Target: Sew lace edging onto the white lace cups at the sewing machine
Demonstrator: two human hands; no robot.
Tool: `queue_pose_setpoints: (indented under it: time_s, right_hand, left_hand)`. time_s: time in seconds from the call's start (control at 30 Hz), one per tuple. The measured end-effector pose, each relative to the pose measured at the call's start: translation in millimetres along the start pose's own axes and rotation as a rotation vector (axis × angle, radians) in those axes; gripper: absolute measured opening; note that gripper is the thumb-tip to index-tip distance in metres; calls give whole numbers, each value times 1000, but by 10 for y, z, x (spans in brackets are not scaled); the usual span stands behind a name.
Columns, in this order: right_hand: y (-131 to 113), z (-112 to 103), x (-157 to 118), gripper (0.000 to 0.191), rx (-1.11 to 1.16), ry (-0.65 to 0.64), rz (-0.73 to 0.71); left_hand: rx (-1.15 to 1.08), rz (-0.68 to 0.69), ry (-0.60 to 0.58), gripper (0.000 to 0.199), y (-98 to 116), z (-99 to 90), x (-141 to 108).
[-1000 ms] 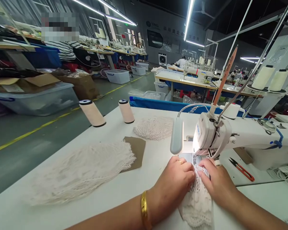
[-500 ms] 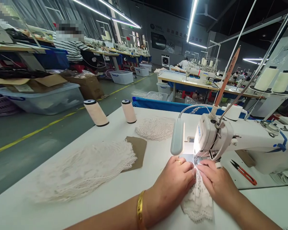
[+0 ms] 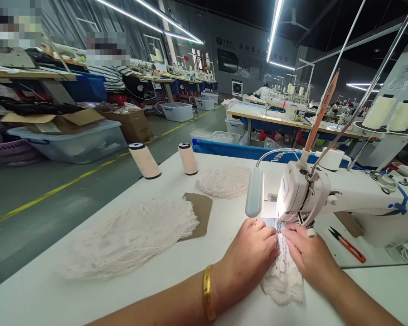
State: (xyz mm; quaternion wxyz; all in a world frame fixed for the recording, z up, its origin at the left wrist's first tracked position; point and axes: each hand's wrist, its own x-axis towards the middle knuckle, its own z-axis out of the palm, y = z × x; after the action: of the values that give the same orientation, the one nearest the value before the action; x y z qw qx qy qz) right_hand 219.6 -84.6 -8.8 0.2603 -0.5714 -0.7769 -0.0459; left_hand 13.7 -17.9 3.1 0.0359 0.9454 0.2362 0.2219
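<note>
A strip of white lace point(image 3: 284, 280) runs from under the needle area of a white sewing machine point(image 3: 294, 192) down toward me, its scalloped end lying on the white table point(image 3: 177, 290). My left hand point(image 3: 250, 253), with a ring and a gold bangle, pinches the lace's left edge just before the presser foot. On the other side, my right hand point(image 3: 311, 253) has its fingers closed on the lace's right edge. Both hands' fingertips are close to the needle, which is partly hidden. A large pile of lace point(image 3: 132, 235) lies at the left, partly over brown card point(image 3: 200, 215).
Behind the large pile are two thread cones point(image 3: 144, 160) and a smaller lace pile point(image 3: 224, 182). A grey lamp point(image 3: 255, 192) hangs left of the machine head. Red-handled snips point(image 3: 348, 244) lie at the right. Other workers sit at machines farther back.
The view has shifted slightly, so the scene sits a little farther right. The lace's lower end has drawn slightly toward the machine, with both hands still on it.
</note>
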Motion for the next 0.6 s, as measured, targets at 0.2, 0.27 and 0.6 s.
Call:
queue_pose_setpoints:
  time_s: [0.2, 0.27, 0.6]
  right_hand:
    - [36, 49, -4, 33, -39, 29, -6]
    - [52, 46, -21, 35, -41, 28, -17]
    - [-133, -382, -153, 29, 212, -267, -134]
  left_hand:
    - [-2, 0, 42, 8, -39, 80, 15]
    - [-20, -9, 25, 6, -44, 43, 29]
    - [-171, 103, -203, 25, -42, -387, -82]
